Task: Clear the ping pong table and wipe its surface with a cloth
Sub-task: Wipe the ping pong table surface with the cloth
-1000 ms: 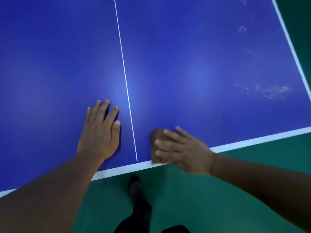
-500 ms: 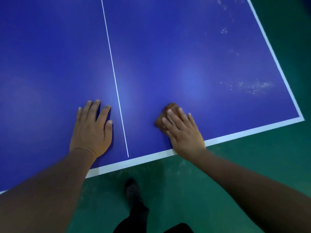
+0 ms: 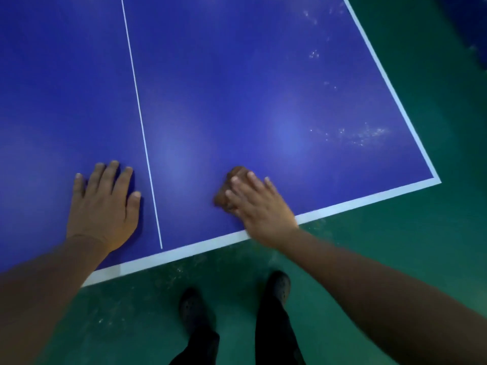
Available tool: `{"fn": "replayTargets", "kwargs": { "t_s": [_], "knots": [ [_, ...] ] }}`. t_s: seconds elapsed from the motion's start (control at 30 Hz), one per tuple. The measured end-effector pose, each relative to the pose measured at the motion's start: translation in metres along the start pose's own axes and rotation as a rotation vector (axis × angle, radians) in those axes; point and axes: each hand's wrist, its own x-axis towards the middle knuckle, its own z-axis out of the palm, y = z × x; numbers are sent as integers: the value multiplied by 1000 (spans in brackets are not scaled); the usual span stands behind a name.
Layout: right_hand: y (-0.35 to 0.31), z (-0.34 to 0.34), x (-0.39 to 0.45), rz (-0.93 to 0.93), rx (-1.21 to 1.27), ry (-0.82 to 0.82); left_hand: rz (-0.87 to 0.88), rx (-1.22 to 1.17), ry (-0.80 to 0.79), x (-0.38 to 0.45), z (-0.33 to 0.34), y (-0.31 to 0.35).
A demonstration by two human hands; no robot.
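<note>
The blue ping pong table (image 3: 237,88) fills the upper view, with a white centre line and white edge bands. My left hand (image 3: 102,204) lies flat on the table, fingers straight, just left of the centre line near the front edge. My right hand (image 3: 259,206) presses a small brown cloth (image 3: 229,188) onto the table with straight fingers, right of the centre line and close to the front edge. Most of the cloth is hidden under the fingers. Whitish dusty smears (image 3: 353,134) show on the right part of the surface.
The table's front right corner (image 3: 436,180) is in view. Green floor (image 3: 395,227) lies in front and to the right. My two dark shoes (image 3: 278,285) and dark trousers stand on the floor below the front edge.
My right hand with the cloth has slid along the front edge area, first forward onto the table, then slightly back. The view shifted, showing the table corner. My left hand stays flat in place.
</note>
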Motion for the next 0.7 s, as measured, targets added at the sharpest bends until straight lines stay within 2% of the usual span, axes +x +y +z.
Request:
{"fn": "replayTargets", "kwargs": {
  "t_s": [0.03,0.07,0.17,0.23,0.27,0.3,0.4,0.43,0.47,0.53,0.6,0.7],
  "knots": [
    [27,0,-6,55,-9,24,-15,-3,-5,1,-2,7],
    [57,-3,-13,208,-7,21,-32,-15,-6,0,-5,18],
    [134,-16,-29,801,89,4,-19,-86,14,-5,-3,68],
    [138,-19,-21,967,124,54,12,-131,5,-10,5,113],
    [127,-17,-12,950,109,54,23,-157,2,-11,10,137],
    [111,-14,-5,849,91,66,30,-183,3,-12,15,160],
    [71,0,-9,266,47,31,12,-260,37,-4,25,228],
    [79,5,-22,140,27,18,4,-284,45,0,27,250],
    [101,8,-34,105,25,29,6,-303,47,2,30,269],
    [174,7,-54,297,-8,36,39,-302,23,1,37,299],
    [255,0,-79,588,-50,-25,76,-193,-21,0,47,314],
    [341,-14,-116,948,52,17,79,-56,-57,3,58,320]
  ]
}}
